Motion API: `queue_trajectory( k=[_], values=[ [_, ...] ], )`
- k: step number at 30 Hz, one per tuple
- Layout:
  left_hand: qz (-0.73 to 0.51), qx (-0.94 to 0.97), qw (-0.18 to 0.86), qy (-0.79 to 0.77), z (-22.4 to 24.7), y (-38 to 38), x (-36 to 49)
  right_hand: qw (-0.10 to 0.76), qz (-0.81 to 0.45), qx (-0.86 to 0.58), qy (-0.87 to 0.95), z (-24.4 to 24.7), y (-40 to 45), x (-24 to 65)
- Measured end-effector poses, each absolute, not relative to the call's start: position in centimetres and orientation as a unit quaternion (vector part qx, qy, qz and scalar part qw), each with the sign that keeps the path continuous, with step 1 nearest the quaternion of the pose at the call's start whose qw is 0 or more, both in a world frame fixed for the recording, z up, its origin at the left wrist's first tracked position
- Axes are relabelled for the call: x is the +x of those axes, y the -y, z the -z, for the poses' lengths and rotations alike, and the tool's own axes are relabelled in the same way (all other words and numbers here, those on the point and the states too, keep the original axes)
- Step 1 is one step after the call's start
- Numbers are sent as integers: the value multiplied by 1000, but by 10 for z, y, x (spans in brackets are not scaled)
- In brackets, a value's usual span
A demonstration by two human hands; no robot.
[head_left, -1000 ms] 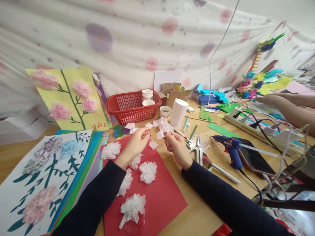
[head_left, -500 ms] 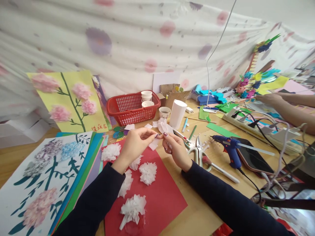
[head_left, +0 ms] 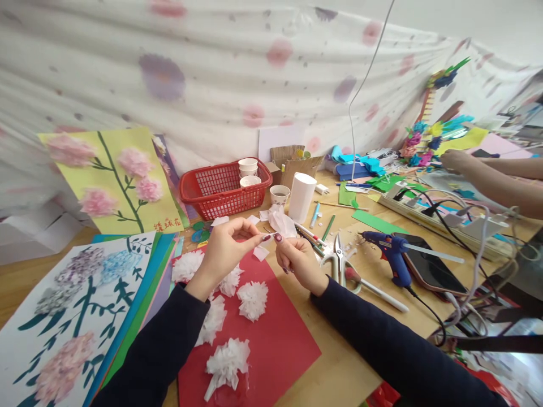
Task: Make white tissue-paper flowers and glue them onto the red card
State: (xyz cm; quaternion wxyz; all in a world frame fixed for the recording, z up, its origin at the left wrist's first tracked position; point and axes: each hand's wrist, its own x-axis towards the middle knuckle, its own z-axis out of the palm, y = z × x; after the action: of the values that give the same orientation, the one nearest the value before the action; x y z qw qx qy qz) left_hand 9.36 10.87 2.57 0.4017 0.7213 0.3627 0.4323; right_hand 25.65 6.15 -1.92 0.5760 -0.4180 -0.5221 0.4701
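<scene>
My left hand and my right hand meet above the top of a red sheet. Between their pinched fingertips is a small twisted piece of white paper, one end in each hand. Below them, several crumpled white paper flowers lie on the red sheet; my left forearm partly covers some. A small pale paper square sits under the fingers. Just behind my hands is a loose heap of thin white tissue paper.
A red basket with paper cups, a cup and a white roll stand behind. Scissors, a blue glue gun and a phone lie right. Flower pictures are at left. Another person's hand is at far right.
My hands have drawn slightly apart, so more of the small white paper shows between the fingertips. The whole view has shifted a little. The other person's hand remains at the far right.
</scene>
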Motion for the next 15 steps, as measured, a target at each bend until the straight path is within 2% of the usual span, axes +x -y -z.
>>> queue_trajectory(
  k=[8, 15],
  values=[
    [-484, 701, 403, -335, -18, -112, 93, 593, -505, -404, 480, 19, -63, 255],
    [-463, 713, 408, -333, -21, -110, 94, 581, -574, -360, 450, 18, -63, 255]
  ],
)
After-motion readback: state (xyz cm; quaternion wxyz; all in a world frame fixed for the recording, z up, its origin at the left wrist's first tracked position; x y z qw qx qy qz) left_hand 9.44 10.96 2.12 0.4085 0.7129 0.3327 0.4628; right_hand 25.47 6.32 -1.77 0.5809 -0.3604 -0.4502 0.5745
